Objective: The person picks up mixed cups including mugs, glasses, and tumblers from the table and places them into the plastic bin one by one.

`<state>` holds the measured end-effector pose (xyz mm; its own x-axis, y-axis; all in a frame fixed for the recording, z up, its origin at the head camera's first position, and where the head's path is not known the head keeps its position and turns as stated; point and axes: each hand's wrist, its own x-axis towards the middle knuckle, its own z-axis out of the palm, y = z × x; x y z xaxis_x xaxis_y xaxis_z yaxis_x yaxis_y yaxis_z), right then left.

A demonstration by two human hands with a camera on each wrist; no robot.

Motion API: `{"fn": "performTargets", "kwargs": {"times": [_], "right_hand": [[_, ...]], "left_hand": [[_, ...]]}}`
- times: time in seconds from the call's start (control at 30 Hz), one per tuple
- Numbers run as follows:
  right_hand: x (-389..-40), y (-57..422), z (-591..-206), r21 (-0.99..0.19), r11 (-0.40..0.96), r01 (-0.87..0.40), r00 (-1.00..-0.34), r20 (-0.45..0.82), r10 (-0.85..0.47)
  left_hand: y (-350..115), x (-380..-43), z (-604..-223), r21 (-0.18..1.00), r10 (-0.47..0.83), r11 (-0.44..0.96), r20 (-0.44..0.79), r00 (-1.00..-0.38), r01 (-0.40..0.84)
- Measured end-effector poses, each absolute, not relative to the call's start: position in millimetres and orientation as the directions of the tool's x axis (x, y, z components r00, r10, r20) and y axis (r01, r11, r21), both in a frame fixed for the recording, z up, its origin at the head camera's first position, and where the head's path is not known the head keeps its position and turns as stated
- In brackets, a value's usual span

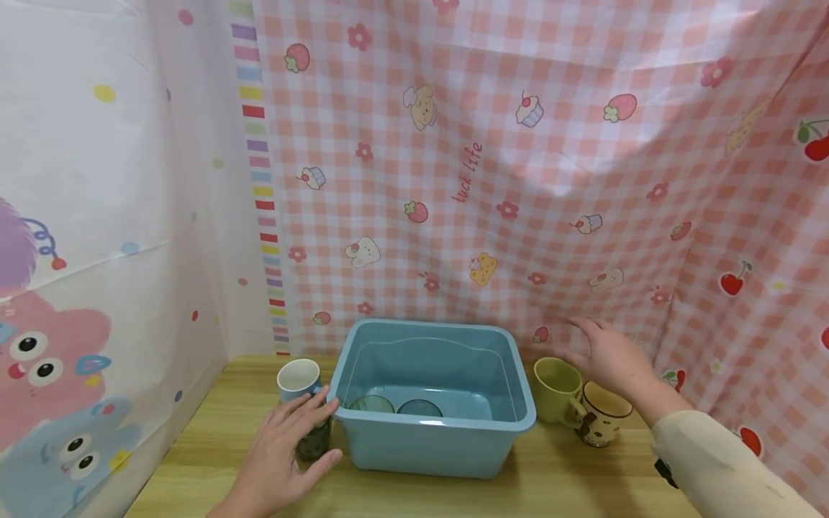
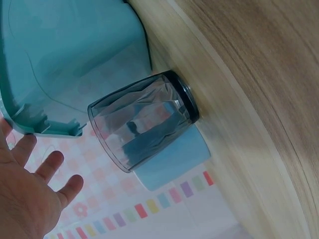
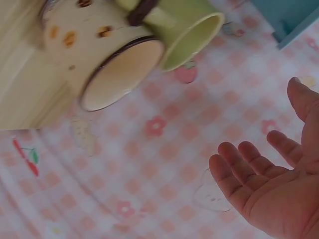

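Observation:
My left hand, fingers spread, hovers by the left wall of a blue plastic tub, above a dark clear glass. The left wrist view shows that glass apart from the fingers; whether a fingertip touches the tub's rim I cannot tell. Behind the glass stands a blue mug, white inside. On the other side, my right hand is raised with loose fingers over a green mug and a cream mug with brown spots, holding neither. Inside the tub are a greenish glass item and a darker one, partly hidden by the front wall.
Everything stands on a light wooden table. A pink checked cloth hangs right behind the tub and continues along the right side. A white printed cloth borders the left.

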<state>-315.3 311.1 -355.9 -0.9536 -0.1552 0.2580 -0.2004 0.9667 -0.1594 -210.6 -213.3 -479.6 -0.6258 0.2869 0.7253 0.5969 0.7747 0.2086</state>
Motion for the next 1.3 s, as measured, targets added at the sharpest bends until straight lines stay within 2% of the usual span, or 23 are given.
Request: {"fn": "performTargets", "kwargs": {"times": [0.23, 0.6, 1.07, 1.3], "right_hand": [[-316, 344, -371, -0.192, 0.967, -0.169, -0.970, 0.209, -0.128], [-306, 369, -394, -0.232, 0.969, -0.083, -0.996, 0.043, -0.076], [-294, 364, -419, -0.215, 0.977, -0.011, -0.999, 0.035, -0.004], [-293, 362, -430, -0.173, 0.984, -0.035, -0.995, 0.100, -0.018]], "left_hand": [[-213, -210, -479, 0.210, 0.283, 0.774, 0.729, -0.623, 0.597], [-213, -210, -480, 0.236, 0.274, 0.775, 0.710, -0.648, 0.586], [-213, -209, -479, 0.228, 0.278, 0.772, 0.718, -0.637, 0.594], [-213, -209, -479, 0.230, 0.277, 0.772, 0.718, -0.639, 0.593]]}}
